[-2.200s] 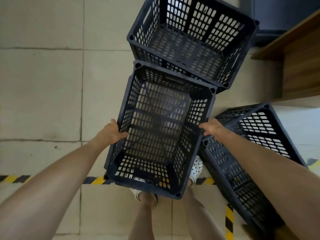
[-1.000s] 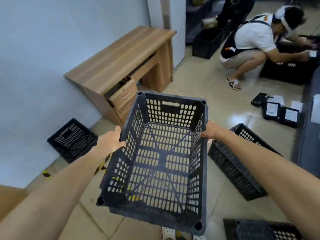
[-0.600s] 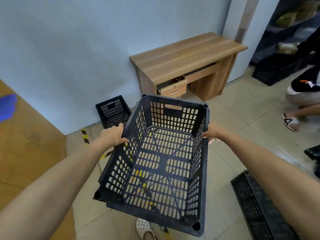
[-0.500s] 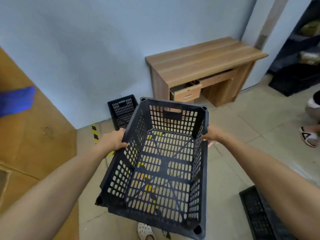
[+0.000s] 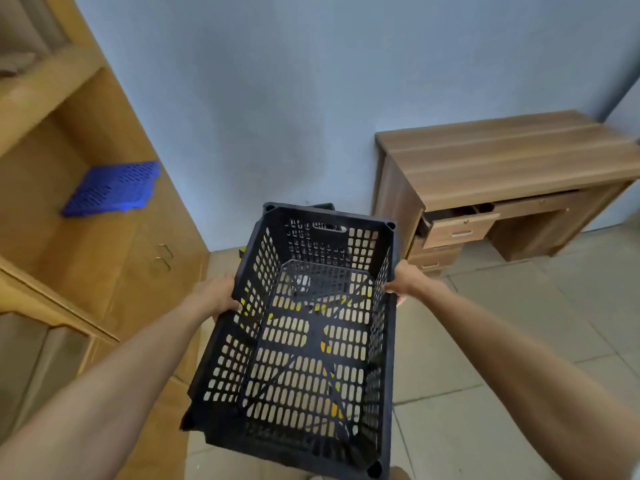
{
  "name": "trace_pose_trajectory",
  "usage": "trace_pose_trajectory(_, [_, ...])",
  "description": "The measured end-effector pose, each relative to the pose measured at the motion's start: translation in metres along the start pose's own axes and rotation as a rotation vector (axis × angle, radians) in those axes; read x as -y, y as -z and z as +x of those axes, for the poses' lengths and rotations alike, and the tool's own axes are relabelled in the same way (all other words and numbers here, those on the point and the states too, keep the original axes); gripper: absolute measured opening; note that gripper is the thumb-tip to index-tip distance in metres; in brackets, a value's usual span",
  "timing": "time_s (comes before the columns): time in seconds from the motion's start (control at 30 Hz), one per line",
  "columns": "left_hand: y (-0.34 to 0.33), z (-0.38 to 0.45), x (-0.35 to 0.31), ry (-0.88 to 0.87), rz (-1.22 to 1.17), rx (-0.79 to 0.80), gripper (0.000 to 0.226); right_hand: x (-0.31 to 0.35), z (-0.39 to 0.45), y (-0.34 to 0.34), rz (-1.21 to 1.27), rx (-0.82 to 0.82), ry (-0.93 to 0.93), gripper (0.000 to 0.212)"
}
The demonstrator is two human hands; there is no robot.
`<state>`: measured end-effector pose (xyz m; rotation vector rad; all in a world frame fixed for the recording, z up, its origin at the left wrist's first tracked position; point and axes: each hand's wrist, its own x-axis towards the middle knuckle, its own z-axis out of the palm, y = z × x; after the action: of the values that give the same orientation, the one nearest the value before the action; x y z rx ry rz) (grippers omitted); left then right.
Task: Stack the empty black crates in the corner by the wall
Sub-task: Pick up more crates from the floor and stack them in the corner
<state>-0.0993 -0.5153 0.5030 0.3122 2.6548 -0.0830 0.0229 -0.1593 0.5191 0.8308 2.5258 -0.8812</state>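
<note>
I carry an empty black slatted crate (image 5: 304,344) in front of me, held level above the floor. My left hand (image 5: 216,296) grips its left long rim and my right hand (image 5: 405,282) grips its right long rim. Behind the far end of the carried crate, a second black crate (image 5: 320,205) stands on the floor against the blue wall; only a sliver of its top edge shows, the rest is hidden. Yellow and black floor tape shows through the crate's slots.
A wooden cabinet (image 5: 97,251) with a shelf fills the left side; a blue slatted panel (image 5: 114,188) lies on that shelf. A wooden desk (image 5: 502,161) with a half-open drawer (image 5: 453,226) stands against the wall at the right. Tiled floor (image 5: 502,327) lies between.
I have turned left with the crate, away from a crouching person and other crates. The cabinet now fills the left, the desk has slid right, and the floor crate is hidden behind mine.
</note>
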Motion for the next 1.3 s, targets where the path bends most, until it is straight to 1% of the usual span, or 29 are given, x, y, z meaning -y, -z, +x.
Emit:
trace_pose_trajectory(0.13, [-0.002,0.044,0.008,0.007,0.020,-0.016,0.051,0.020,0.047,-0.001,-0.003,0.078,-0.016,0.041])
trace_pose_trajectory(0.2, [-0.002,0.066,0.005,0.006,0.026,0.002,0.050,0.027,0.073,0.005,-0.028,0.125,-0.012,0.031])
trace_pose_trajectory(0.27, [0.003,0.090,-0.002,0.010,0.039,0.027,0.049,0.033,0.104,0.013,-0.078,0.169,0.011,0.021])
trace_pose_trajectory(0.37, [0.023,0.131,-0.017,0.038,0.044,0.049,0.048,0.044,0.152,0.035,-0.110,0.187,0.040,0.014])
trace_pose_trajectory(0.43, [0.041,0.160,-0.028,0.050,0.053,0.055,0.046,0.051,0.187,0.050,-0.131,0.206,0.048,0.016])
trace_pose_trajectory(0.5, [0.058,0.186,-0.038,0.055,0.061,0.051,0.044,0.060,0.223,0.066,-0.163,0.210,0.058,0.023])
trace_pose_trajectory(0.63, [0.080,0.225,-0.047,0.077,0.015,0.049,0.048,0.082,0.280,0.087,-0.246,0.231,0.103,0.027])
trace_pose_trajectory(0.7, [0.081,0.243,-0.044,0.099,-0.027,0.061,0.049,0.098,0.301,0.095,-0.292,0.265,0.109,0.039])
trace_pose_trajectory(0.77, [0.081,0.266,-0.039,0.114,-0.062,0.077,0.052,0.117,0.321,0.101,-0.272,0.276,0.113,0.038])
trace_pose_trajectory(0.83, [0.087,0.290,-0.035,0.126,-0.096,0.101,0.053,0.136,0.341,0.105,-0.232,0.283,0.078,0.037])
trace_pose_trajectory(0.97, [0.110,0.355,-0.022,0.108,-0.151,0.116,0.054,0.174,0.396,0.105,-0.251,0.246,0.072,0.049])
trace_pose_trajectory(1.0, [0.117,0.373,-0.019,0.096,-0.167,0.122,0.055,0.182,0.409,0.106,-0.251,0.250,0.061,0.049])
trace_pose_trajectory(1.07, [0.131,0.410,-0.010,0.085,-0.185,0.146,0.056,0.201,0.439,0.108,-0.223,0.265,0.026,0.041])
trace_pose_trajectory(1.17, [0.149,0.464,-0.004,0.047,-0.187,0.152,0.059,0.221,0.479,0.109,-0.139,0.220,-0.027,0.027])
trace_pose_trajectory(1.23, [0.167,0.492,-0.006,0.020,-0.129,0.146,0.053,0.229,0.508,0.109,-0.109,0.192,-0.046,0.028])
trace_pose_trajectory(1.3, [0.179,0.512,-0.011,0.010,-0.099,0.177,0.043,0.231,0.534,0.109,-0.053,0.194,-0.081,0.039])
